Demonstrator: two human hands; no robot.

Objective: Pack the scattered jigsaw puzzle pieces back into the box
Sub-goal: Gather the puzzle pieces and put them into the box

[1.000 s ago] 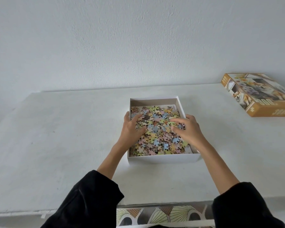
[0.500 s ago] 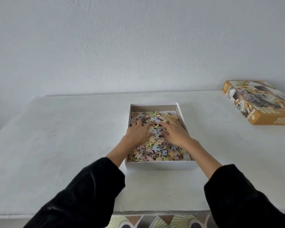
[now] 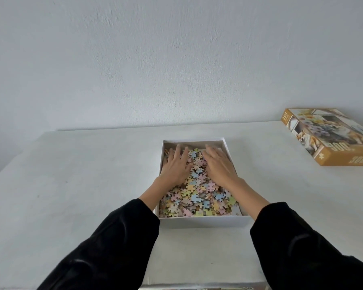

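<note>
A white open box stands in the middle of the white table, holding a heap of pastel jigsaw puzzle pieces. Both of my hands lie flat, palms down, on the pieces in the far half of the box. My left hand rests near the left wall, fingers spread and pointing to the far wall. My right hand lies beside it on the right, fingers together and extended. Neither hand grips a piece. The pieces under my palms are hidden.
The orange box lid with a dog picture lies at the table's far right, against the white wall. Black sleeves cover both forearms at the near edge. A patterned floor shows just below the table's front edge.
Both hands have slid from the middle of the box toward its far end, flattening over the pieces. The view has tilted up a little.
</note>
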